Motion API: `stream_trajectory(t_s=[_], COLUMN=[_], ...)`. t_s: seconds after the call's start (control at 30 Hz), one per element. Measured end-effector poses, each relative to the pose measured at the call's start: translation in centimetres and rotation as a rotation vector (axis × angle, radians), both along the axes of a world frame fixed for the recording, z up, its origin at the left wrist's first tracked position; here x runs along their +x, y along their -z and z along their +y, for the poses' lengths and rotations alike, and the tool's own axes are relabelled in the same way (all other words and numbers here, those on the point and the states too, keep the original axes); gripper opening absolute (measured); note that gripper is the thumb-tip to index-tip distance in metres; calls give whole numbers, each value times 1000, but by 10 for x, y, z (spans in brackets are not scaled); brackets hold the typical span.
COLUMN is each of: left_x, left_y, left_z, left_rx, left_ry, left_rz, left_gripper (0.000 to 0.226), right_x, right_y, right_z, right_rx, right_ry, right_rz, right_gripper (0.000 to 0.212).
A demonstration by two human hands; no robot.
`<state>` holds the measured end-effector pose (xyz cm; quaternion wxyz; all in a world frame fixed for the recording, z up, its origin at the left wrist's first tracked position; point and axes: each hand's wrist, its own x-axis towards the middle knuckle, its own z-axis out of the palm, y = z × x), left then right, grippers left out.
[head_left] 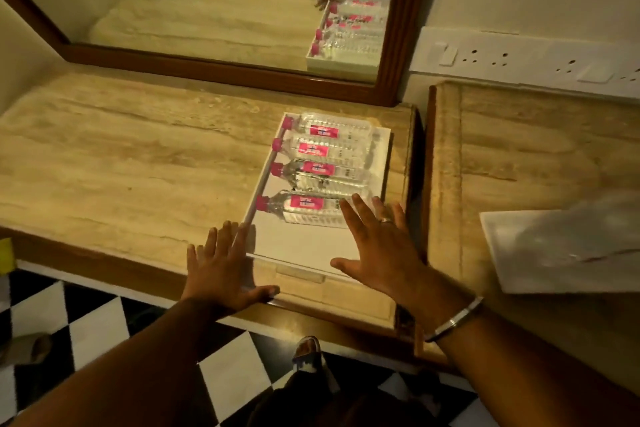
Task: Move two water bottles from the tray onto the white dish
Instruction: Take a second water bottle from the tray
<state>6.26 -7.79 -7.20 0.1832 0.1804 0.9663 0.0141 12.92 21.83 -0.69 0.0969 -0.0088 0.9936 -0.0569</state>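
A white tray (301, 246) lies on the marble counter and holds several clear water bottles with pink caps and pink labels, all lying on their sides. The nearest bottle (304, 208) rests just beyond my fingertips. My right hand (377, 246) hovers flat over the tray's near right part, fingers spread, holding nothing. My left hand (221, 267) is spread at the tray's near left corner, also holding nothing. The white dish (540, 253) sits on the right-hand counter, its right part blurred.
A wood-framed mirror (394, 28) leans behind the tray and reflects it. A white socket strip (519, 55) runs along the wall at right. A gap (424, 166) separates the two counters. Below is a black-and-white checkered floor (90, 340).
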Motion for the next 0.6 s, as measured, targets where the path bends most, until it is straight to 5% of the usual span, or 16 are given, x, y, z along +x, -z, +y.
stream_trajectory(t_s=[0.17, 0.3, 0.6], left_x=[-60, -72, -109], left_y=[16, 15, 42], left_z=[-40, -55, -42], left_rx=[118, 191, -14], left_ry=[310, 219, 274], left_rz=[-54, -60, -8], left_gripper=[127, 136, 150], right_x=[-67, -101, -154], right_y=[18, 16, 21], right_z=[-74, -102, -125], right_rx=[-44, -82, -27], right_ry=[-165, -146, -133], right_rz=[48, 22, -53], right_gripper=[95, 92, 79])
